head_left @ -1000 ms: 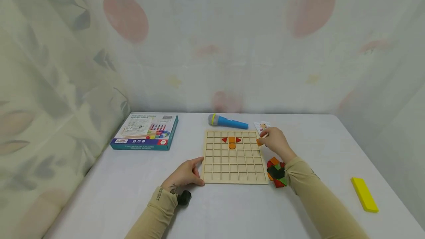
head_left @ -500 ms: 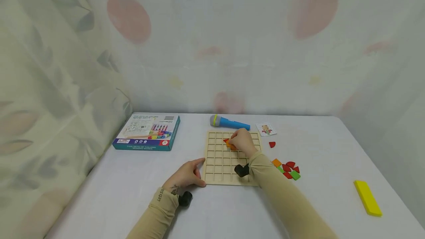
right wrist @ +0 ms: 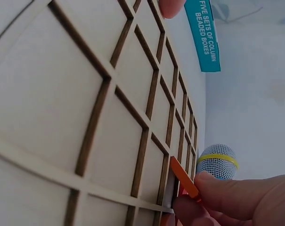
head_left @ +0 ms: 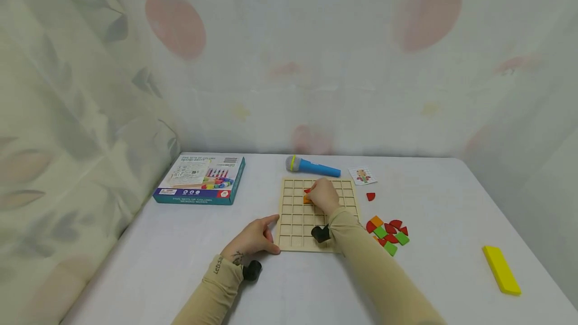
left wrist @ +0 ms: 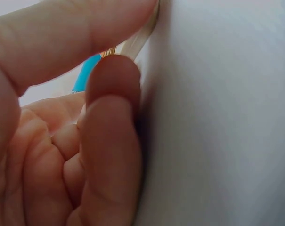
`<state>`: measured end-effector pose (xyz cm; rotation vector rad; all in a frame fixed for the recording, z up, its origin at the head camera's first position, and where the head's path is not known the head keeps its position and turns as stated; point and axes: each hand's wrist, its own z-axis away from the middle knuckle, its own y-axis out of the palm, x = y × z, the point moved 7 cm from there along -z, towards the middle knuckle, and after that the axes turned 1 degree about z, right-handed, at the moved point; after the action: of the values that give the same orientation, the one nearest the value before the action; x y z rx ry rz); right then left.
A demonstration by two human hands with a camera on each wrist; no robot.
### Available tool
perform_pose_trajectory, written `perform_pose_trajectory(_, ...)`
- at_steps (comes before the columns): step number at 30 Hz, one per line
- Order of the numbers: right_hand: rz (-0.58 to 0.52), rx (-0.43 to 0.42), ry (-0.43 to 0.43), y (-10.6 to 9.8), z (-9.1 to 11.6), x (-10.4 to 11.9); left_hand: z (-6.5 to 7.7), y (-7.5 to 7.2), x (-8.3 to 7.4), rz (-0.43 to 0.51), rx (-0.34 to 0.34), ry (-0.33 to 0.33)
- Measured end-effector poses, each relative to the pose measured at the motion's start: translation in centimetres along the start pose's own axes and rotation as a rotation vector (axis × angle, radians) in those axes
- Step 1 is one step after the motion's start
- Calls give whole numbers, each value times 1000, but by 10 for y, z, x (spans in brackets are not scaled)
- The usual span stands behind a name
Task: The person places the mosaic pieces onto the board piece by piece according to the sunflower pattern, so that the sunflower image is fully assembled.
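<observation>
Over the upper middle of a wooden grid board [head_left: 295,219], my right hand [head_left: 326,196] pinches a flat orange tile [right wrist: 183,178] between thumb and fingers. The tile is tilted, its lower edge right at a grid cell in the right wrist view. A red piece [head_left: 307,191] shows beside the fingertips; my hand hides the other pieces there. My left hand [head_left: 254,234] rests at the board's lower left, index finger against the left edge and thumb at the near corner. In the left wrist view its other fingers are folded toward the palm.
Right of the board lie several red, green and orange pieces [head_left: 390,228], with a lone red quarter-round [head_left: 371,196] above them. A picture card [head_left: 363,176] and a blue toy microphone [head_left: 316,167] lie behind. A box [head_left: 198,179] is at left, a yellow block [head_left: 501,270] at right.
My right hand has moved left from the board's right edge to its upper middle, carrying the orange tile, and in the last half second shifted slightly farther left. My left hand stays put.
</observation>
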<state>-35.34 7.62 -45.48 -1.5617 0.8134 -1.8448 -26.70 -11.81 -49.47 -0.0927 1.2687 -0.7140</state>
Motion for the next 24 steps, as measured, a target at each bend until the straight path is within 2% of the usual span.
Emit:
perform_pose_trajectory(15,208,-31,-6,5,-2,4,0,0,0,4,2,-4)
perform_pose_trajectory(24,254,-31,-47,5,1,7,0,1,0,16,4,5)
